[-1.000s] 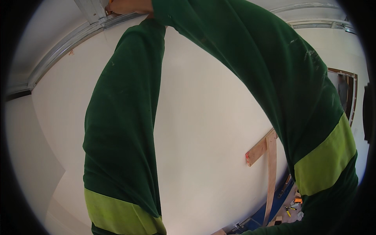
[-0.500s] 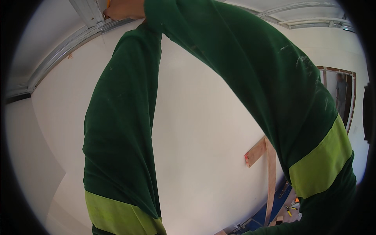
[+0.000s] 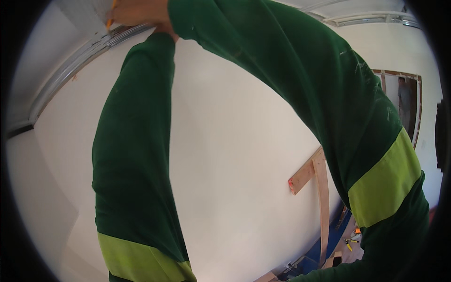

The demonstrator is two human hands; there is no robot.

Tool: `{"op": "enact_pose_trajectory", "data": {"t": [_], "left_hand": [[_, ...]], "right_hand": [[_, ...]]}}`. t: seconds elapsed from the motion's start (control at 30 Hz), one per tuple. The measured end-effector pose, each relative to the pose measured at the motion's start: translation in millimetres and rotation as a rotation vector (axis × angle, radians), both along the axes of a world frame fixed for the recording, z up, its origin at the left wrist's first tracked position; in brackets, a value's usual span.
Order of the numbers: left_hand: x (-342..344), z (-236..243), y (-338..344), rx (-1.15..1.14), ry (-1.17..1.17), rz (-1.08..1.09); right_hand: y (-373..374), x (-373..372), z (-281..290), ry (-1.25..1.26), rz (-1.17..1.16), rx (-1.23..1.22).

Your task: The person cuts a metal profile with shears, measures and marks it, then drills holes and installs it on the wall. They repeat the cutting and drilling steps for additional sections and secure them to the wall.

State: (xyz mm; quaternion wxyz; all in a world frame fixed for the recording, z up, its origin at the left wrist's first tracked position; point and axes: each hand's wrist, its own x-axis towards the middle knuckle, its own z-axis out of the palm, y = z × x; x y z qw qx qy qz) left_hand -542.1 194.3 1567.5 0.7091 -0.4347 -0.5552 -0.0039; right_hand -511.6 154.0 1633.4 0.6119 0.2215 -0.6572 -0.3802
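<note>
Both my arms, in dark green sleeves with lime bands, reach up to the top of the picture. My right hand [image 3: 135, 11] is closed around a thin orange item [image 3: 110, 22], perhaps a pencil, against a grey ceiling piece [image 3: 89, 16] beside a metal channel [image 3: 75, 56] at the top of the white wall [image 3: 230, 169]. My left hand [image 3: 170, 34] is mostly hidden behind my right hand and sleeve, its fingers out of sight.
A wooden brace [image 3: 305, 173] with an upright plank [image 3: 321, 211] leans at the lower right. Beyond are yellow-handled pliers [image 3: 349, 245], a blue strip [image 3: 338, 235] and a framed opening [image 3: 418, 113] with a blurred person [image 3: 403, 98]. More ceiling channels [image 3: 371, 19] show at upper right.
Both my arms have shifted left in the picture, and my right hand has moved left along with the orange item. The background has shifted slightly too.
</note>
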Motion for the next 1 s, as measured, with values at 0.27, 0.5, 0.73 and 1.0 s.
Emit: {"op": "enact_pose_trajectory", "data": {"t": [0.27, 0.5, 0.73, 1.0], "left_hand": [[-1, 17, -4, 0.014, -0.029, 0.113], [11, 6, -3, 0.086, -0.035, 0.199], [7, 13, -11, 0.137, -0.063, 0.314], [10, 18, -8, 0.106, -0.044, 0.381]], "right_hand": [[-3, 160, -233, -0.273, 0.791, -0.534], [112, 277, -606, -0.391, 0.802, -1.56], [75, 437, -1107, 0.103, 0.125, -2.474], [-27, 673, -1298, 0.531, -0.683, -2.692]]}}
